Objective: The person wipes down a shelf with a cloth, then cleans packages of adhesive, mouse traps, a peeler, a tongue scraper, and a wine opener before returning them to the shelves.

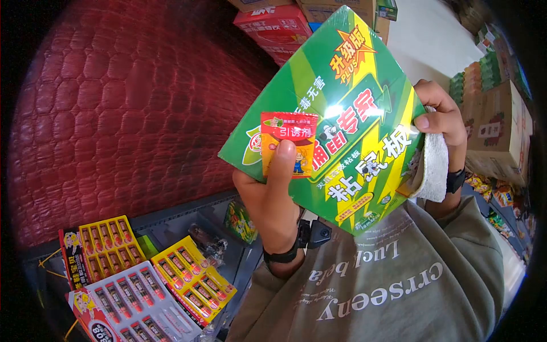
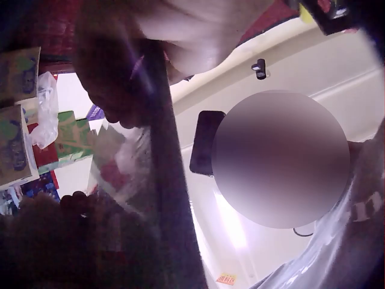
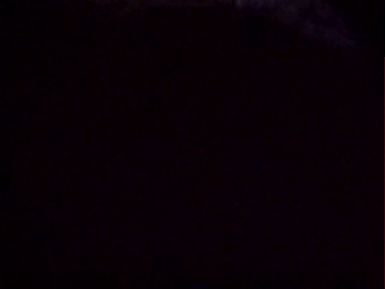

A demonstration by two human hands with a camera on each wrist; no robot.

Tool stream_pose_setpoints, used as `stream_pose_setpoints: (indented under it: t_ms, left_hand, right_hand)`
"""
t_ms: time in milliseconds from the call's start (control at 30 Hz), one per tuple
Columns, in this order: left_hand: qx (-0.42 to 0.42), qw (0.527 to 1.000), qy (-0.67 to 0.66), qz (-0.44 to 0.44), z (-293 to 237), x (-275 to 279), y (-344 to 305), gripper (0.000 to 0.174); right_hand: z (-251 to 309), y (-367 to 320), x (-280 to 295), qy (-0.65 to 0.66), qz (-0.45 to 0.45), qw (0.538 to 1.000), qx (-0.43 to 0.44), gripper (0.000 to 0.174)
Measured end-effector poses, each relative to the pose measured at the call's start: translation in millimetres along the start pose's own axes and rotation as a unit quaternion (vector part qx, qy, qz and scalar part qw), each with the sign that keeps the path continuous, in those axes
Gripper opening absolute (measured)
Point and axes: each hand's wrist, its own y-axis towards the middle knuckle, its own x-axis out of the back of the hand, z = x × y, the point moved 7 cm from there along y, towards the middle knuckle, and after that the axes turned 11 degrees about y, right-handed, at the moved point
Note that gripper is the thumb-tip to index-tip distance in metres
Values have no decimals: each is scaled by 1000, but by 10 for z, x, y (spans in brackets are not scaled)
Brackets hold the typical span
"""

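Mouse glue board [image 1: 347, 137] hides most fingers; left hand [image 1: 269, 202] pinches red attractant sachet [image 1: 303, 149] beneath thumb [image 1: 285, 157], right hand [image 1: 445, 114] grips board's edge.

This looks like a shop of mixed goods: display cards of small tubes [image 1: 198, 280] lie on a grey shelf [image 1: 174, 221], red printed cartons [image 1: 273, 28] are stacked, moulded trays [image 1: 490, 69] stand piled by a brown box [image 1: 490, 137], bright packets [image 1: 503, 195] below
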Motion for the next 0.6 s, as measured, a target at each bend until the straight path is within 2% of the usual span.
stream_pose_setpoints:
  t_ms: [100,200,267,333,433,467,533,600]
  left_hand:
    - [7,1000,-19,-4,-5,-33,23,30]
    - [-5,1000,-11,-14,12,-28,30,30]
    - [-7,1000,6,-8,33,-9,36,31]
    - [7,999,-14,-40,59,-18,32,27]
    - [23,997,-23,-67,101,-2,34,26]
    - [27,997,-24,-72,123,1,31,26]
    - [-11,1000,3,-19,101,-5,82,25]
    - [-27,1000,10,4,66,-52,82,23]
  right_hand:
    - [142,38,-120,-33,36,999,-7,36]
    - [193,66,-251,-9,50,999,-18,36]
    - [215,67,-294,-4,66,998,-8,36]
    - [235,72,-296,-21,97,995,20,36]
    - [185,-4,-212,-19,65,998,19,35]
    - [199,-14,-230,-33,81,996,-1,34]
    - [228,-2,-289,-59,114,991,-40,33]
    - [249,4,-318,-57,103,993,-25,32]
